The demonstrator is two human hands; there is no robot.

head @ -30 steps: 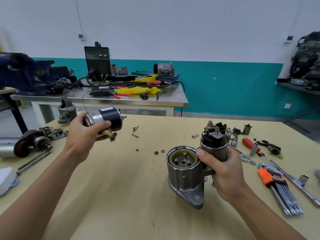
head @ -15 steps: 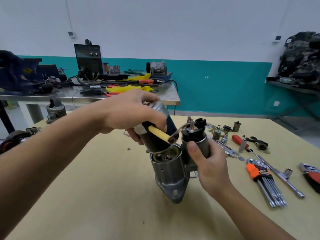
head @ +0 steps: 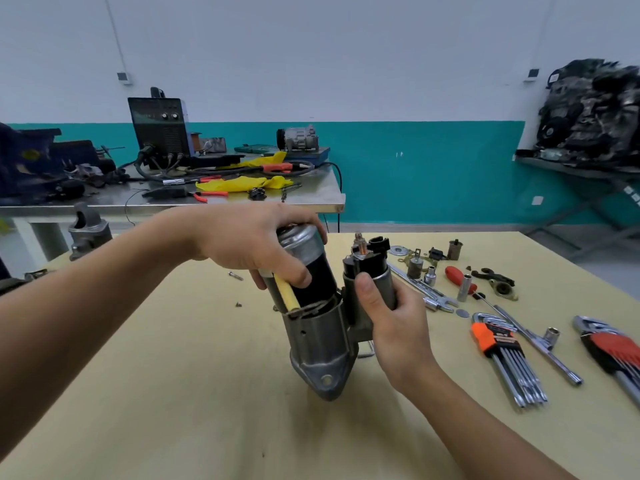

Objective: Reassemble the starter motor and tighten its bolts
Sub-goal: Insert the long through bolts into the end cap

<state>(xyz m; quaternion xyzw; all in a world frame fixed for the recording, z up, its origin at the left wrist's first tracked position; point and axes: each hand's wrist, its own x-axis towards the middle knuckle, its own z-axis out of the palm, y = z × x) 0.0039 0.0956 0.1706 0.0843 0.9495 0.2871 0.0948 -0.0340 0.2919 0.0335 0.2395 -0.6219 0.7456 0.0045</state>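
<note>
My left hand [head: 249, 242] grips the black and silver motor body [head: 313, 271], whose lower end sits tilted in the mouth of the grey starter housing [head: 320, 341]. A cream-sleeved lead [head: 286, 292] runs down the body's side under my thumb. My right hand [head: 391, 317] is wrapped around the solenoid [head: 367, 265] attached to the housing's right side, holding the assembly just above the wooden table [head: 173, 375]. The solenoid's terminals stick up at its top. Loose bolts [head: 236, 276] lie on the table behind my left hand.
To the right lie a spanner [head: 424, 289], sockets [head: 464, 287], a red-handled screwdriver [head: 455, 276], two hex key sets [head: 505, 358] and a long T-wrench [head: 533, 341]. A grey casting [head: 88, 230] stands at the far left. A steel bench with a welder [head: 159, 129] stands behind.
My left hand carried the motor body from the left over to the housing and lowered its end into the housing mouth. My right hand kept its hold on the solenoid.
</note>
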